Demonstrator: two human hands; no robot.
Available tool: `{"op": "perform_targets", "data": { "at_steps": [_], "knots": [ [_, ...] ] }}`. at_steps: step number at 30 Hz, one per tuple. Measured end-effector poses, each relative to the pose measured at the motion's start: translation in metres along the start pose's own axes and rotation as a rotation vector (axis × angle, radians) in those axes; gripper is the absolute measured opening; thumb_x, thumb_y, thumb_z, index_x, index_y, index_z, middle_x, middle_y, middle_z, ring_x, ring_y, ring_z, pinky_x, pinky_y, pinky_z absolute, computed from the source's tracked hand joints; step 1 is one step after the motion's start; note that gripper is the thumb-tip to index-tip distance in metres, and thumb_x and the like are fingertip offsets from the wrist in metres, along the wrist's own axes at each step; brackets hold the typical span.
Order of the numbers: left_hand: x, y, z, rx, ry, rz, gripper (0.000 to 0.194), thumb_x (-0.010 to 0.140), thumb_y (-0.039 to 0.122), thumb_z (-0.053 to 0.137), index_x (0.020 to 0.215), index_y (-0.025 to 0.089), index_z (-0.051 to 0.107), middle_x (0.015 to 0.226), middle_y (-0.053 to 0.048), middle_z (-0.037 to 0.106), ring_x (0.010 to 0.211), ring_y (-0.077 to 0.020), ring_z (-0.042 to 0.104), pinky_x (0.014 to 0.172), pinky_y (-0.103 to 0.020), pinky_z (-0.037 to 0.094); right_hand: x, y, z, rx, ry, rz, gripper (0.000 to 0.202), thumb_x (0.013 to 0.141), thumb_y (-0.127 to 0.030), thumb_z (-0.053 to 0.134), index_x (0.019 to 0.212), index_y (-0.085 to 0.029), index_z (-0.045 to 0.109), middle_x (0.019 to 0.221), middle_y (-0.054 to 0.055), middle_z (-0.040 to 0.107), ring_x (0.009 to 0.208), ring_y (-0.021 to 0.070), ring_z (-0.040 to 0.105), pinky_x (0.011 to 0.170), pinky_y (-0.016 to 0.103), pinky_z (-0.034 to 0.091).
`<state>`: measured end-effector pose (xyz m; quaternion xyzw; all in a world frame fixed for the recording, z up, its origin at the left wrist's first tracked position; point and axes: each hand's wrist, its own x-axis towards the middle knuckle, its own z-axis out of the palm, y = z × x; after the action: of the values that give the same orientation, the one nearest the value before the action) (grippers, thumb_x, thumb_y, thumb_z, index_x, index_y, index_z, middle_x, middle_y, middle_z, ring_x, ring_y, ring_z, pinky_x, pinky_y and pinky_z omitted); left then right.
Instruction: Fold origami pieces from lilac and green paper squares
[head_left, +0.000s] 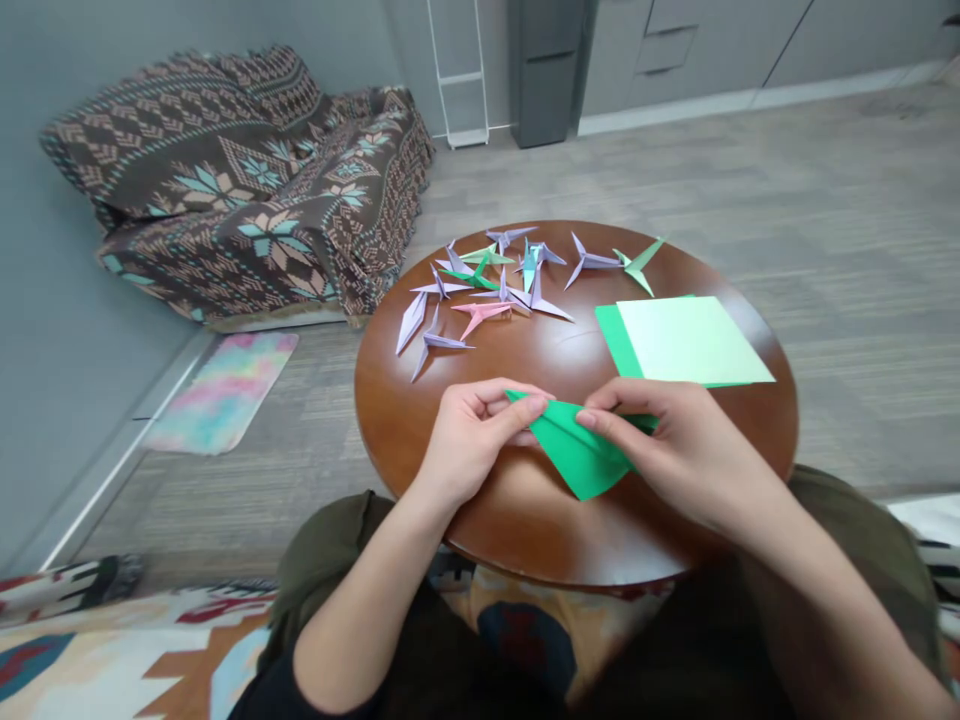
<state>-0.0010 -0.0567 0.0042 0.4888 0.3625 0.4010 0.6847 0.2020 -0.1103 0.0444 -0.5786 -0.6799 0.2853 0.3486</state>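
A partly folded sheet of green origami paper is held above the near part of the round table, one corner pointing down toward me. My left hand pinches its upper left corner between thumb and fingers. On the other side, my right hand grips the upper right edge, with the thumb on top and the fingers partly behind the paper. A crease runs along the top between both thumbs. Behind the right hand lies a stack of square paper, pale green over darker green.
The brown round table carries several folded paper cranes at its far left, including a pink one and a purple one. A light green crane sits at the far edge. Beyond stands a sofa with a patterned cover.
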Motion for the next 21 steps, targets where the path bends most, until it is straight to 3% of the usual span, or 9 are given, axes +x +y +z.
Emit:
{"op": "perform_targets", "data": {
  "at_steps": [14,21],
  "knots": [
    [0.0,0.003,0.001,-0.022,-0.014,-0.017,0.028,0.081,0.04,0.087,0.094,0.016,0.085,0.092,-0.011,0.084,0.083,-0.0235,0.081,0.073,-0.029,0.067,-0.002,0.0,-0.002,-0.011,-0.002,-0.033,0.024,0.096,-0.03,0.063,0.076,-0.023,0.075,0.074,0.002,0.077,0.065,0.0203,0.068,0.061,0.031,0.048],
    [0.001,0.011,0.0,-0.132,-0.016,-0.01,0.022,0.081,0.036,0.087,0.085,0.015,0.084,0.087,-0.011,0.084,0.079,-0.0239,0.082,0.077,-0.033,0.068,-0.003,0.001,-0.004,-0.021,0.007,-0.035,0.024,0.097,-0.031,0.064,0.076,-0.023,0.075,0.075,0.001,0.077,0.067,0.0205,0.068,0.063,0.032,0.048]
  ]
}}
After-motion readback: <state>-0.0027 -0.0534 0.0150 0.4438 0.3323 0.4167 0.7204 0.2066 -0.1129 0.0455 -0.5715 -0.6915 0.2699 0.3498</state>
